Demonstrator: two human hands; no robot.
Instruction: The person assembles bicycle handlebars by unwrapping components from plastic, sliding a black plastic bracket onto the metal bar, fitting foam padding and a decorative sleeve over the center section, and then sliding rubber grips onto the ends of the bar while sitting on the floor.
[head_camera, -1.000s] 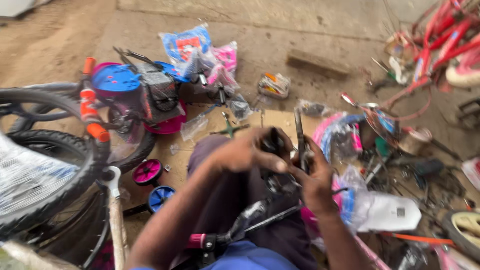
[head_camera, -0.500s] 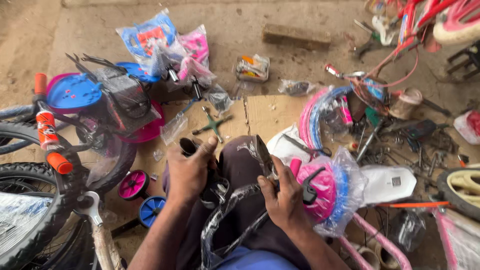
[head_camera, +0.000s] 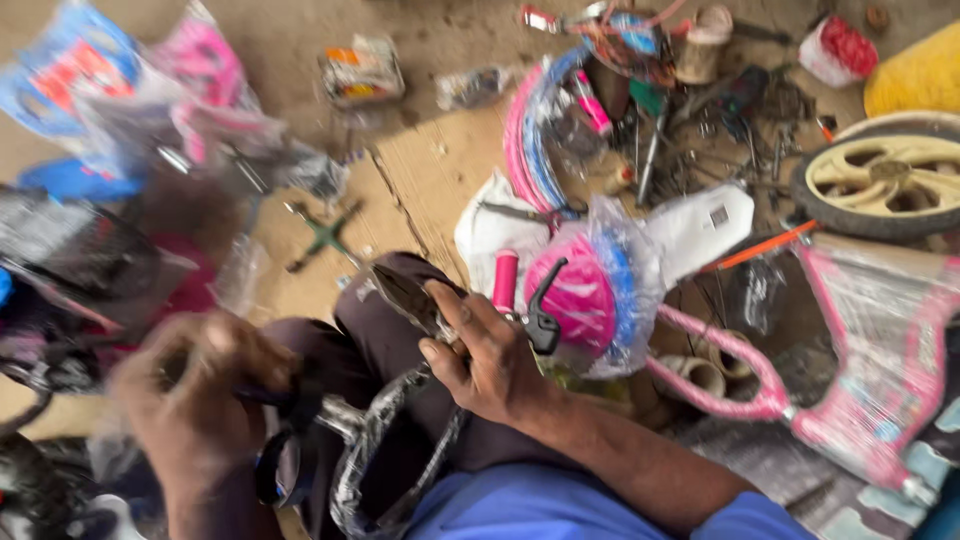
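The handlebar (head_camera: 380, 450), a plastic-wrapped metal bar lying across the person's lap, serves as the landmark. At its left end the left hand (head_camera: 200, 400) is closed around a dark part joined to the bar; motion blur hides what exactly the fingers pinch, but the grip appears to steady that end against the thigh. Above and left of the handlebar, blurred blue and pink plastic bags (head_camera: 130, 90) lie on the floor; their contents cannot be made out. Further up, on a cardboard sheet (head_camera: 440, 160), rests a green cross wrench (head_camera: 322, 236), apart from both hands. At the handlebar's upper right end the right hand (head_camera: 485, 355) is curled around the bar just beside a black brake lever (head_camera: 543, 318) and a pink grip (head_camera: 506, 280), apparently holding the bar tilted upward so that end stays reachable. Right of the handlebar, a clear plastic bag (head_camera: 625, 290) encloses a pink and blue rounded part. Further right lies a pink bicycle frame (head_camera: 860, 380) in clear wrap, and above it a cream-spoked wheel (head_camera: 885, 180) flat on the floor among loose small parts.
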